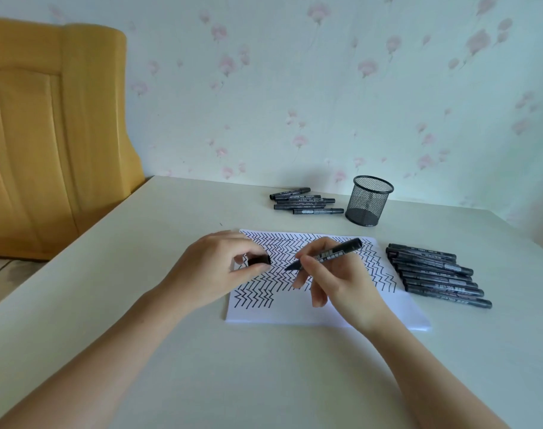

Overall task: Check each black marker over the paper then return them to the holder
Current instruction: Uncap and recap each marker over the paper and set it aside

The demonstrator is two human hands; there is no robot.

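- Left hand (214, 267): pinches cap (259, 260) over paper (295, 314).
- Right hand (335, 280): grips uncapped marker (326, 254), tip near paper.
- Holder (368, 200): upright behind, apparently empty.
- Risk: capping off-line could ink fingers.

Soft even daylight, wide-angle edge distortion

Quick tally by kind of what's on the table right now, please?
Markers in far pile: 5
Markers in right row: 8
Marker in right hand: 1
Cap in left hand: 1
Mesh holder: 1
Paper pad: 1
Total: 17
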